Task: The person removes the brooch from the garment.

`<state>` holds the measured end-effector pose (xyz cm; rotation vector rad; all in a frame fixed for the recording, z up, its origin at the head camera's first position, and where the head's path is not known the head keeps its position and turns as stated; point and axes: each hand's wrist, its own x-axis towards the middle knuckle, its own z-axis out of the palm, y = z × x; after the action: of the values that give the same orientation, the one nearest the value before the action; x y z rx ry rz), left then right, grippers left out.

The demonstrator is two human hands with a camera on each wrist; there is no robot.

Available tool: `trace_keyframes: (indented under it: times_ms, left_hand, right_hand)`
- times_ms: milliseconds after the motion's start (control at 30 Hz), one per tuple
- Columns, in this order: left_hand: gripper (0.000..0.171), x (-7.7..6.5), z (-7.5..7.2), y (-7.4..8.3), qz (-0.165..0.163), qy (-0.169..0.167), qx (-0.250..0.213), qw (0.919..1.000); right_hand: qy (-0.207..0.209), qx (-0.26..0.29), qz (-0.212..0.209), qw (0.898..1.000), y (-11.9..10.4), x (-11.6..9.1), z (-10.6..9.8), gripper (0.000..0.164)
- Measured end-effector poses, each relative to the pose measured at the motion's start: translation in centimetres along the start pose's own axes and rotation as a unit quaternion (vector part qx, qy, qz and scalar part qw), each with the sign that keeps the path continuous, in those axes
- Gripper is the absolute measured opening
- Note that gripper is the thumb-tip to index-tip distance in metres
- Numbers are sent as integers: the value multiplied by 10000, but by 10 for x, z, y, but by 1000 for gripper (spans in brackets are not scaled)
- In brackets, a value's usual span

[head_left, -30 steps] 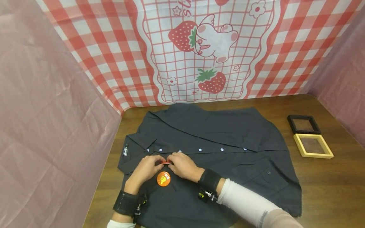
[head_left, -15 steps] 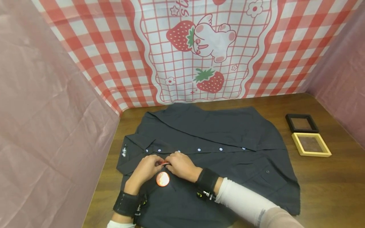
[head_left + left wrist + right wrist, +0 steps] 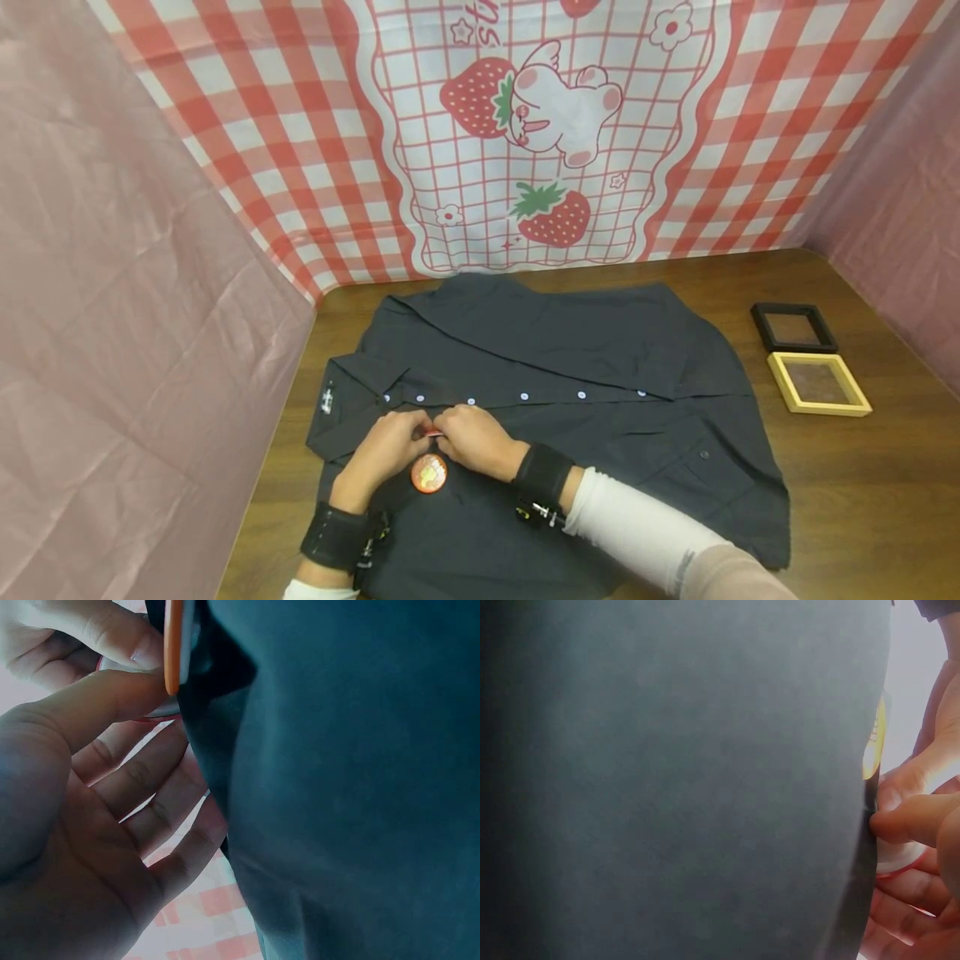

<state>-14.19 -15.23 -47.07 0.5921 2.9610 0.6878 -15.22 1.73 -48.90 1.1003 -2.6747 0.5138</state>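
Note:
A dark button-up shirt [image 3: 570, 475] lies spread on the table, its collar to the left. Over its upper front my left hand [image 3: 384, 450] and right hand [image 3: 477, 442] meet, pinching a small round pin badge [image 3: 433, 433] with a red rim between them. In the right wrist view, the badge's pale back [image 3: 898, 859] faces the thumbs at the shirt cloth. The cloth and fingers hide most of the badge and its pin. An orange round badge [image 3: 429, 473] sits on the shirt just below the hands; its edge [image 3: 173, 645] shows in the left wrist view.
At the right of the wooden table [image 3: 847, 483] lie a black square frame [image 3: 825, 342] and a yellow one [image 3: 825, 408], side by side. A red-and-white checked cloth [image 3: 300, 158] hangs behind, and pink cloth [image 3: 150, 333] borders the left side.
Both hands stay together at nearly the same place on the shirt. The held badge tilts slightly between the fingers, and the glare on the orange badge has come and faded.

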Motion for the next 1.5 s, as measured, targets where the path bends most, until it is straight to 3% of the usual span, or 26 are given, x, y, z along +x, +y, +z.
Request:
trace_keyframes:
  times_ms: [200,800,1000,1500]
  left_hand:
    - [7,1,1,1,-141,-118,-73,9998]
    - [8,3,4,0,-173,-58,-76,9998]
    - [9,1,5,-1,-99,147,12,9998]
    - [11,0,3,1,-266,132,-27,9996]
  right_hand:
    - [130,95,-160,9997,2,0,0,17]
    - [210,475,-206,9984,4,0,1,16]
    - [121,541,-131,9984,5,0,1,17]
    - [-16,686,-72,9976,8,-4,-4,5]
